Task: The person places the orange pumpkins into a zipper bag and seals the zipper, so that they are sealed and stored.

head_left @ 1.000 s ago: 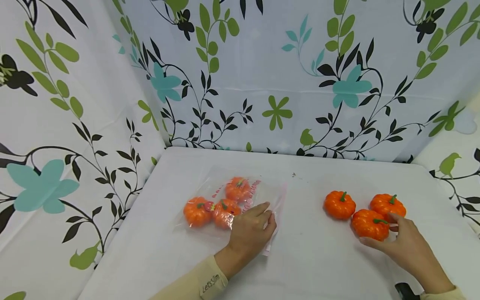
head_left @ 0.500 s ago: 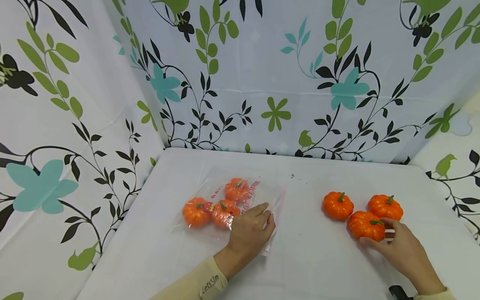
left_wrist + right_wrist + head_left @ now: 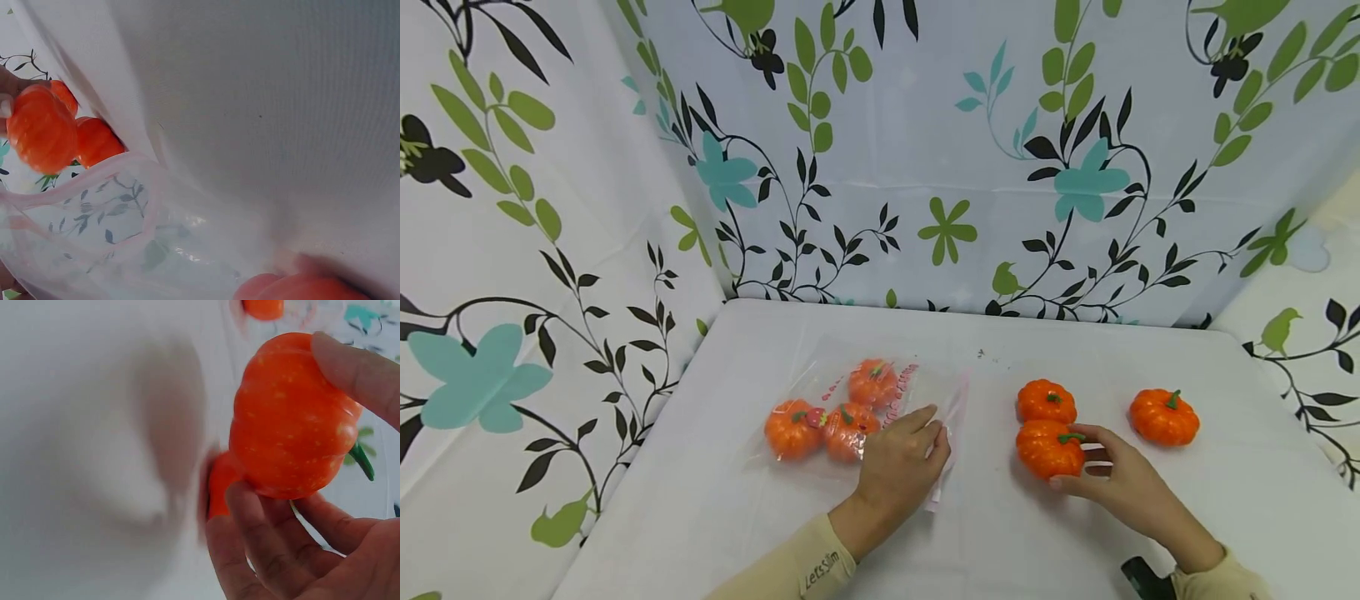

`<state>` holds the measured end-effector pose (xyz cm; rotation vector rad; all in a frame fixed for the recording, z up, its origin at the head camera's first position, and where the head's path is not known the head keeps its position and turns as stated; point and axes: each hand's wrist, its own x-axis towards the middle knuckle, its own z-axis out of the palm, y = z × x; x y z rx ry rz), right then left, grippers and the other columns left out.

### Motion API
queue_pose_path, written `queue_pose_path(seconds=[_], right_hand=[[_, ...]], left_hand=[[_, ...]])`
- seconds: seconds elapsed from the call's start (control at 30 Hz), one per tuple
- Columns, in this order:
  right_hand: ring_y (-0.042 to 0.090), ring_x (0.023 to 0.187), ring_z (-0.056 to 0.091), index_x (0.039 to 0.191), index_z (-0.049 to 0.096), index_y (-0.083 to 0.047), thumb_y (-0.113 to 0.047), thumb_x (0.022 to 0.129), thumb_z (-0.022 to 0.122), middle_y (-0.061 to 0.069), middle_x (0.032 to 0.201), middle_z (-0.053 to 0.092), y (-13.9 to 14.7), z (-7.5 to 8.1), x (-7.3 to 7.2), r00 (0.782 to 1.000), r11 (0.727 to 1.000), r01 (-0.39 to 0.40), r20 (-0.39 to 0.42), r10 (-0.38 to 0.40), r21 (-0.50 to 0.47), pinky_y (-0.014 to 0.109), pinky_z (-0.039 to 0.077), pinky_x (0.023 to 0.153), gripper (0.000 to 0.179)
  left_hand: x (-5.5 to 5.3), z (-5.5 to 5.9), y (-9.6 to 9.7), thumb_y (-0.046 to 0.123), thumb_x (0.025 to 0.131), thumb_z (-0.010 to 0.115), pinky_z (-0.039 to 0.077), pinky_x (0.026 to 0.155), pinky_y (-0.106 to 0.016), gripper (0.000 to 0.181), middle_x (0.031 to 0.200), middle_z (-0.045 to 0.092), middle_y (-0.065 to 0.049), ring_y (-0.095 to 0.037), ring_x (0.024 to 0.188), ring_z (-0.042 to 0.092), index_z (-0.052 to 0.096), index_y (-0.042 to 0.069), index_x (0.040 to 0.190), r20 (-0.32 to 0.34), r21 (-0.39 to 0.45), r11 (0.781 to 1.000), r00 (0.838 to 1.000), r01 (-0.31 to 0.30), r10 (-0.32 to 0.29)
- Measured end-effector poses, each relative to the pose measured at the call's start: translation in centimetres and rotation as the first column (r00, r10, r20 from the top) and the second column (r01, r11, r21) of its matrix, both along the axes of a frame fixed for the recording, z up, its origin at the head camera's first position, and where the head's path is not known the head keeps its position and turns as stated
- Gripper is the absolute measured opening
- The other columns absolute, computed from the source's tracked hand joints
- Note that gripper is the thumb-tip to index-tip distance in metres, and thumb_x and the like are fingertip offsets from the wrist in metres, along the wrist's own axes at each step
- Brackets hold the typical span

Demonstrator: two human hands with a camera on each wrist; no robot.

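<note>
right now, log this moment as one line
right hand: holds glossy orange green-stemmed pumpkin | left hand: grips clear pink-edged plastic bag | inside bag: three orange pumpkins | white table: two more orange pumpkins

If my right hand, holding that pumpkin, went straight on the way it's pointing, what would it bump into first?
Probably the loose pumpkin just beyond the held pumpkin. Your right hand looks raised, though, so it might pass over; its height is hard to judge.

A clear plastic bag [image 3: 936, 390] of pumpkins [image 3: 793, 432] is held by the left hand [image 3: 895, 465], another pumpkin [image 3: 1047, 450] by the right hand [image 3: 1126, 485].
</note>
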<state>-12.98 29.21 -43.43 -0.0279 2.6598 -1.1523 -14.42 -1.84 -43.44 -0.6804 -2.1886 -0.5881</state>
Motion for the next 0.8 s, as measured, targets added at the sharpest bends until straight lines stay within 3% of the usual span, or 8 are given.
queue_pose_path(seconds=[0.2,0.4,0.6,0.8], right_hand=[[0.031,0.109,0.062,0.142,0.051,-0.004,-0.042,0.078,0.086,0.016,0.130,0.060,-4.9,-0.1,-1.4,0.991,0.994,-0.075,-0.120,0.064,-0.083,0.050,0.054,0.093,0.082],[0.029,0.108,0.062,0.140,0.055,-0.008,-0.042,0.076,0.088,0.012,0.137,0.058,-8.8,-0.9,-2.6,0.978,0.984,-0.114,-0.190,0.087,-0.134,0.049,0.054,0.094,0.080],[0.024,0.108,0.060,0.140,0.054,-0.008,-0.040,0.076,0.089,0.007,0.130,0.059,-11.6,-2.2,-3.7,0.971,0.986,-0.113,-0.223,0.083,-0.123,0.045,0.053,0.095,0.080],[0.019,0.102,0.059,0.132,0.058,-0.007,-0.028,0.076,0.090,0.004,0.118,0.059,-13.7,-3.0,-4.8,0.952,0.990,-0.126,-0.289,0.105,-0.057,0.040,0.054,0.092,0.068]], left_hand=[[0.0,0.1,0.0,0.009,0.079,0.081,0.061,0.071,-0.032,0.008,0.100,0.077,-0.009,-0.020,0.085,0.075,0.082,0.004,0.086,0.015,-0.008,1.000,1.000,-0.006,0.006],[0.0,0.1,-0.1,0.009,0.079,0.081,0.061,0.071,-0.032,0.010,0.101,0.076,-0.010,-0.020,0.087,0.075,0.081,0.003,0.087,0.013,-0.009,1.000,1.000,0.007,-0.007],[0.0,0.1,-0.2,0.007,0.079,0.081,0.061,0.070,-0.031,0.008,0.101,0.077,-0.009,-0.019,0.085,0.075,0.080,0.003,0.086,0.005,0.005,1.000,1.000,0.022,-0.022],[0.0,0.2,-0.2,0.005,0.080,0.079,0.061,0.067,-0.029,0.007,0.099,0.076,-0.008,-0.018,0.084,0.075,0.080,0.004,0.086,0.002,0.011,1.000,1.000,0.029,-0.029]])
